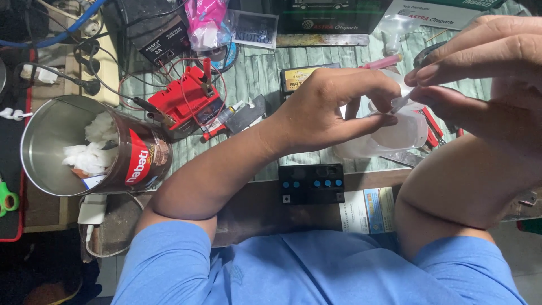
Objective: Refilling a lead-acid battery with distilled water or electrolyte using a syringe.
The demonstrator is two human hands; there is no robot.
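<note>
The left hand [333, 107] grips a clear bottle [389, 135]; the right hand [480, 68] pinches its small tip [402, 103]. Better keep the bottle steady, upright.

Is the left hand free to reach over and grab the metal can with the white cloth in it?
Probably not yet: the left hand is steadying a translucent plastic container, though nothing blocks the way to the metal can.

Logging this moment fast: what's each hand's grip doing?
Left hand: closed on the clear plastic container.
Right hand: pinching a small clear tube at the container.
</note>
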